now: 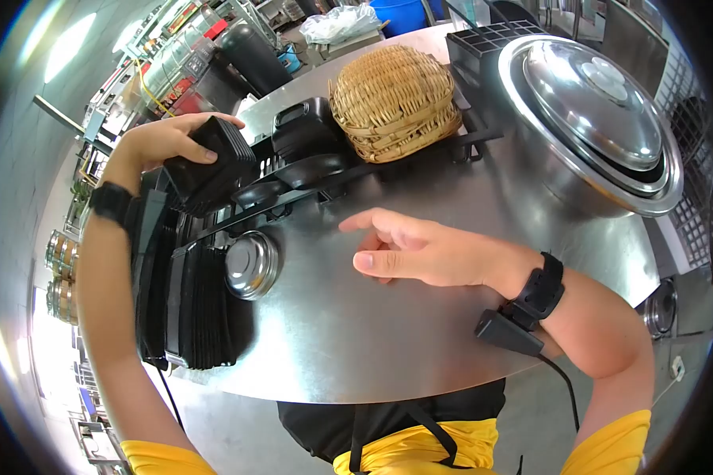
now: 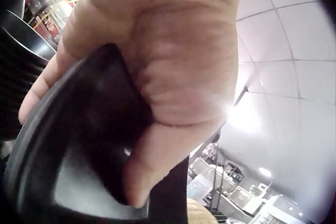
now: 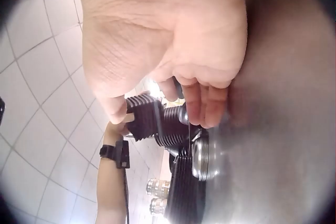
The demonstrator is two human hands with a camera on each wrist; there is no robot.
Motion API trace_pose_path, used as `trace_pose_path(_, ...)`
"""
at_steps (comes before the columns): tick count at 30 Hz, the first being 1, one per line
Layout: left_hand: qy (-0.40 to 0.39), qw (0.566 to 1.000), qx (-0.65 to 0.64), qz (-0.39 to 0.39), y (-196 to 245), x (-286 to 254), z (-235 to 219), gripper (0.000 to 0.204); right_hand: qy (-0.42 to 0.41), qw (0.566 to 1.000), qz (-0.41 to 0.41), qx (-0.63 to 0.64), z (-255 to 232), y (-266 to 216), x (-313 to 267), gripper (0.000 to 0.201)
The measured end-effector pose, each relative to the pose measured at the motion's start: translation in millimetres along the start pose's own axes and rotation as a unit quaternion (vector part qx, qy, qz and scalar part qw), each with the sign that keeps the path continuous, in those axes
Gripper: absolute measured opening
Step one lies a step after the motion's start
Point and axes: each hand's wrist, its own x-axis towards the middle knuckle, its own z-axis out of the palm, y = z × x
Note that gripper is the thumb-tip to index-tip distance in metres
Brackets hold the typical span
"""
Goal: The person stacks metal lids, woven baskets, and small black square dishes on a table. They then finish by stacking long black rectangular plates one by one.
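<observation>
The hands are well apart. At the upper left of the head view, the left hand grips a stack of black, squarish, nested containers, its thumb laid over the near side; the left wrist view shows thumb and fingers on different sides of it. The right hand, near the middle of the frame, holds nothing; its fingers are loosely bent and point left above the bare steel tabletop.

The relation that matters seems to be this: the stack lies up and to the left of the right hand — clear of its reach as it stands — while the left hand is already on it. The stack is tilted, its rims showing as parallel ridges along its right side; whether its lower end rests on anything cannot be told. Below it stands a row of thin black upright trays, with a small round stainless-steel dish just beside, between them and the right hand.
</observation>
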Motion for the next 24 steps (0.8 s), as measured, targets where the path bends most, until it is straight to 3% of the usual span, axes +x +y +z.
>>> trace_pose_path(5,-0.018,0.999,-0.003,-0.032,-16,48,-11,0.071,0.01,1.0,0.008,-0.026,2,-10,-5,0.078)
trace_pose_path(7,-0.008,0.996,-0.021,-0.081,-18,65,-10,0.076,0.007,1.0,0.002,-0.025,2,-9,-5,0.076)
trace_pose_path(9,-0.012,0.997,-0.021,-0.078,-16,78,-4,0.081,0.008,1.0,0.0,-0.02,2,-6,-4,0.075)
trace_pose_path(11,0.067,0.984,0.127,-0.106,-14,89,3,0.083,0.009,1.0,-0.003,-0.015,0,-7,-3,0.073)
trace_pose_path(13,0.059,0.973,0.193,-0.11,-18,100,3,0.082,-0.019,0.999,0.05,-0.005,-3,-14,-4,0.059)
trace_pose_path(17,0.052,0.972,0.225,-0.043,-35,112,4,0.072,-0.02,0.998,0.052,0.012,-2,-13,-4,0.057)
trace_pose_path(19,0.065,0.944,0.315,0.073,-51,121,1,0.056,-0.015,0.998,0.058,0.008,-2,-16,-5,0.054)
trace_pose_path(22,0.098,0.924,0.347,0.127,-55,120,2,0.051,0.01,1.0,0.006,0.018,-1,-3,-1,0.062)
trace_pose_path(24,0.089,0.941,0.311,0.102,-43,113,9,0.049,0.008,1.0,0.01,0.017,-1,-3,-1,0.06)
